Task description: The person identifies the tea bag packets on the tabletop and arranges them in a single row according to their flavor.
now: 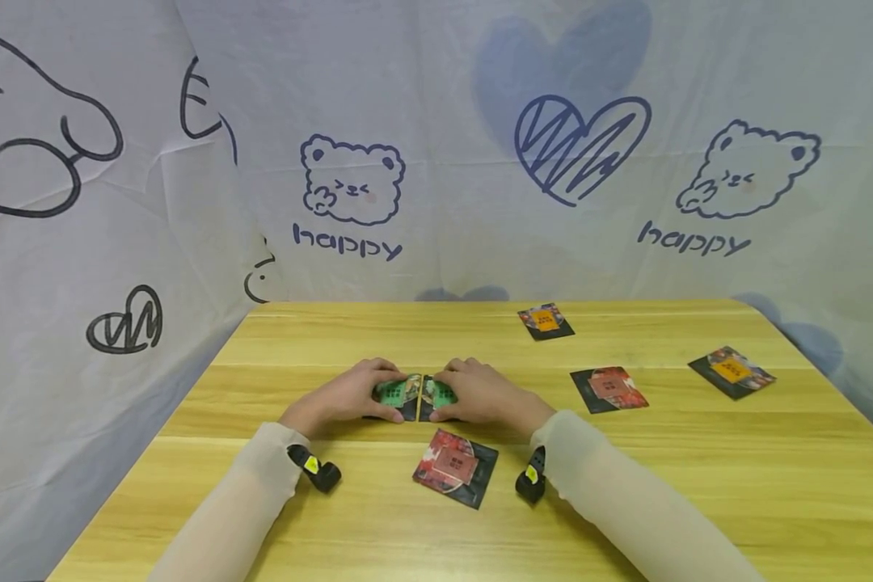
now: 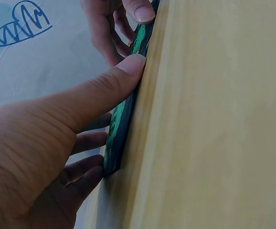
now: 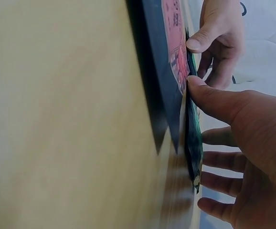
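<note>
Two flat square packets with green labels and dark edges lie side by side on the table, a thin gap between them. My left hand [image 1: 352, 393] holds the left green packet [image 1: 398, 394] by its edges, thumb at the near side and fingers at the far side. On the other packet [image 1: 439, 394], my right hand [image 1: 489, 394] has the same kind of hold. In the left wrist view the thumb presses the near edge of the green packet [image 2: 116, 131]. The right wrist view shows the right green packet [image 3: 193, 138] edge-on, between thumb and fingers.
A red packet [image 1: 455, 467] lies askew just in front of the hands. To the right are another red packet [image 1: 609, 389] and an orange-labelled packet [image 1: 732, 372]. A second orange-labelled packet [image 1: 546, 321] sits near the table's back edge. A drawn-on white cloth [image 1: 451, 202] hangs behind.
</note>
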`<state>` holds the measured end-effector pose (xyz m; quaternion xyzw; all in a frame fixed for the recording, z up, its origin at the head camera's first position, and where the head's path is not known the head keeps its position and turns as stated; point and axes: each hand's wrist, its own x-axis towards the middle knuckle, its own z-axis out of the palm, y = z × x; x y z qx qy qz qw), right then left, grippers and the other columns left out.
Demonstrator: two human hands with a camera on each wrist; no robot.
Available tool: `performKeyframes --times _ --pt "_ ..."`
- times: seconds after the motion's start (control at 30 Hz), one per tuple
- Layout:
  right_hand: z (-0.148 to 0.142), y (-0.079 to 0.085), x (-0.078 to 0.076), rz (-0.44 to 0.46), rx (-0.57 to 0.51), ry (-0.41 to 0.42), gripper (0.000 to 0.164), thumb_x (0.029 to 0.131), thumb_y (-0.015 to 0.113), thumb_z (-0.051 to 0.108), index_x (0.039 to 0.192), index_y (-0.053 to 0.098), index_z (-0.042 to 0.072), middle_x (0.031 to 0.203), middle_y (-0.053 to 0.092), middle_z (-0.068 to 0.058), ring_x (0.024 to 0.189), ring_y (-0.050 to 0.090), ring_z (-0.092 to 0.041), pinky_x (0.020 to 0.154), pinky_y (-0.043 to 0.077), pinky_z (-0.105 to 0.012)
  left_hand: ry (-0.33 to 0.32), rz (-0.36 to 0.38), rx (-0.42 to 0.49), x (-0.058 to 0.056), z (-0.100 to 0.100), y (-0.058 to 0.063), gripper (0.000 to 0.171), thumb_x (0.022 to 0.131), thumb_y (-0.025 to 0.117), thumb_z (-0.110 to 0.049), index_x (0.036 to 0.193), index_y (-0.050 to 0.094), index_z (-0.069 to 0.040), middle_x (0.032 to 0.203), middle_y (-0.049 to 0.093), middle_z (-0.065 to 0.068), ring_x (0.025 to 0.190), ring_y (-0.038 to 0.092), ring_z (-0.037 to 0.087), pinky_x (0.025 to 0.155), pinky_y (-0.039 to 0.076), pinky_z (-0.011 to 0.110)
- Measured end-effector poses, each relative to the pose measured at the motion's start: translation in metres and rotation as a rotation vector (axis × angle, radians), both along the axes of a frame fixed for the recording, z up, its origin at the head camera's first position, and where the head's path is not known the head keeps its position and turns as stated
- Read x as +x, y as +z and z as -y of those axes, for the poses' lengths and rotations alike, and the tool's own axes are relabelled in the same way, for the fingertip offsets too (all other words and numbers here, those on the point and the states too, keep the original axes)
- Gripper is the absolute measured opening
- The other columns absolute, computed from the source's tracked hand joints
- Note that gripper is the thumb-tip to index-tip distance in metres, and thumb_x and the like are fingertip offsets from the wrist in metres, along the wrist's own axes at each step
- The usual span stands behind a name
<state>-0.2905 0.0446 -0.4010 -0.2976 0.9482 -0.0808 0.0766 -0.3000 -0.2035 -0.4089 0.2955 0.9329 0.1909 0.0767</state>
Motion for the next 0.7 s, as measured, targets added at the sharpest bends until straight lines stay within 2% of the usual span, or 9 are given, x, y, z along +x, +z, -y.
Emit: performKeyframes --times 0.33,0.7 --pt "-0.0040 0.0058 0.0015 0.006 -0.031 -0.004 0.074 0.088 0.061 0.061 0.146 0.048 0.016 0.145 0.044 -0.011 0.130 0.043 -0.032 0.107 0.034 -0.051 -0.006 0.003 -0.007 0.0004 -0.0005 0.0018 0.079 0.080 0.076 -0.053 0.142 0.054 -0.011 0.139 0.047 0.012 0.125 0.044 0.030 0.102 0.040 0.047" --pt "-0.0046 0.0046 0.0010 0.023 -0.005 0.018 0.071 0.090 0.060 0.059 0.146 0.049 0.018 0.144 0.046 -0.010 0.129 0.045 -0.032 0.107 0.034 -0.051 -0.005 0.010 -0.002 0.0030 -0.0008 0.0036 0.078 0.080 0.076 -0.052 0.142 0.053 -0.011 0.140 0.047 0.012 0.126 0.044 0.030 0.102 0.039 0.047"
